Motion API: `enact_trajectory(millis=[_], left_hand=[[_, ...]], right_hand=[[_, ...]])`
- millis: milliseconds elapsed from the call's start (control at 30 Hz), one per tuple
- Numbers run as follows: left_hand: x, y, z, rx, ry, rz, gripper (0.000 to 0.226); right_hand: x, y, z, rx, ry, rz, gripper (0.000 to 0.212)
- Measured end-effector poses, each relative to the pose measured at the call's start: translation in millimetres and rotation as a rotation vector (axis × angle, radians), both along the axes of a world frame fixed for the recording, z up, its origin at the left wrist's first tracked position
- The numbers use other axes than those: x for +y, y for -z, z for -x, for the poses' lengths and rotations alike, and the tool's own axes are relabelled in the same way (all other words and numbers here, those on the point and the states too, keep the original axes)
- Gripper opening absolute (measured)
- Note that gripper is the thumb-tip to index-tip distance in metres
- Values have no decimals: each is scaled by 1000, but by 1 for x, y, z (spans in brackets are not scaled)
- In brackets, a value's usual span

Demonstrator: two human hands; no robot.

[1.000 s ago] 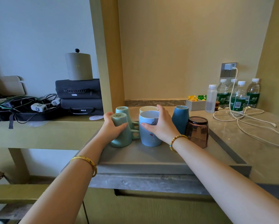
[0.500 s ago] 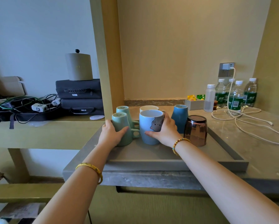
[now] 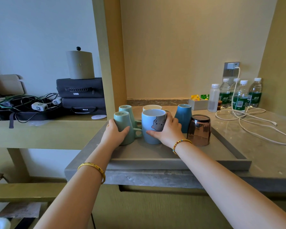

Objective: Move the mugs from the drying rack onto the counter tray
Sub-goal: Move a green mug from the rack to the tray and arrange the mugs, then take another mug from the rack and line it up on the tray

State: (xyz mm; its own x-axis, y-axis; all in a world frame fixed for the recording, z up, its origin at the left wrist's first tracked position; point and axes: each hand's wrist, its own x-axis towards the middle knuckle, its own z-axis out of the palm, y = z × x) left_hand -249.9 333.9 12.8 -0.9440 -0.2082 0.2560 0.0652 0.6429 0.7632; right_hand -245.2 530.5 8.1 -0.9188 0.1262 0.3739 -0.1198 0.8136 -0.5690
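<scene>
A grey tray (image 3: 180,162) lies on the counter with several cups on it. My left hand (image 3: 115,134) grips an upside-down mint green mug (image 3: 125,124) at the tray's left. My right hand (image 3: 168,129) wraps around a light blue mug (image 3: 153,123) with a grey cartoon figure, standing upright in the middle. Behind them stand a second mint mug (image 3: 125,108) upside down and a cream mug (image 3: 152,107), mostly hidden. A dark blue cup (image 3: 183,115) and a brown glass tumbler (image 3: 199,129), both inverted, stand at the right.
Water bottles (image 3: 240,95), a small box of sachets (image 3: 197,103) and a white charging cable (image 3: 254,124) lie on the counter to the right. A shelf on the left holds dark cases (image 3: 81,95), tangled cables (image 3: 23,103) and a lidded canister (image 3: 80,65).
My right hand has turned the light blue mug, bringing its cartoon figure round to the front. My left hand kept its grip on the mint mug. The view shifted slightly.
</scene>
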Motion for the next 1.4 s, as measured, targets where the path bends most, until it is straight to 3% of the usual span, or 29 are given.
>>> enact_trajectory(millis=[200,300,433,533,700,933,1100,1233,1400], left_hand=[[3,0,0,-6,-4,-19,76],[1,-5,-4,83,-49,-52,69],[-5,-12,-23,273,-95,-82,47],[-27,-19,-49,412,-120,-67,33],[-101,-17,-109,468,-210,-135,30],[-255,45,-210,265,-487,-60,23],[-346,93,-267,32,-665,-73,25],[-389,128,-297,-109,-719,11,18],[-413,165,-309,-345,-653,238,27]], right_hand=[[-1,-4,-2,27,6,-12,101],[-2,-13,-6,232,-5,138,79],[-9,-22,-22,566,-58,38,48],[-35,-25,-34,688,-133,-37,32],[-144,-17,-67,805,-383,78,18],[-317,64,-132,459,-789,100,22],[-403,109,-171,216,-967,-20,26],[-451,133,-192,-27,-1050,-158,27],[-482,154,-190,-265,-1079,-362,37]])
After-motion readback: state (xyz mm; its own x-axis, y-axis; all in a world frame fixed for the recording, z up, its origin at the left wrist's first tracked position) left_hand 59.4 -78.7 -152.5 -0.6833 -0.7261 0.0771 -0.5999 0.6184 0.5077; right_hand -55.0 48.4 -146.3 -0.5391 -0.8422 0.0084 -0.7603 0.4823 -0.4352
